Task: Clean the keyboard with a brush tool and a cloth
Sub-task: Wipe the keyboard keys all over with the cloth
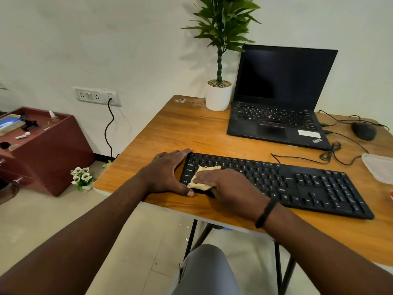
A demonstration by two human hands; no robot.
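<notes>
A black full-size keyboard (297, 184) lies across the near part of the wooden table (191, 128). My right hand (229, 188) presses a pale yellow cloth (204, 177) onto the keys at the keyboard's left end. My left hand (168, 173) rests flat on the table, its fingers and thumb cupped around the keyboard's left edge. No brush tool is visible. The keys under the cloth and my right hand are hidden.
An open black laptop (276, 116) stands behind the keyboard, with a potted plant (219, 96) to its left and a black mouse (364, 130) with cables to its right. A clear plastic container (379, 169) sits at the right edge. A maroon cabinet (46, 145) stands on the floor at left.
</notes>
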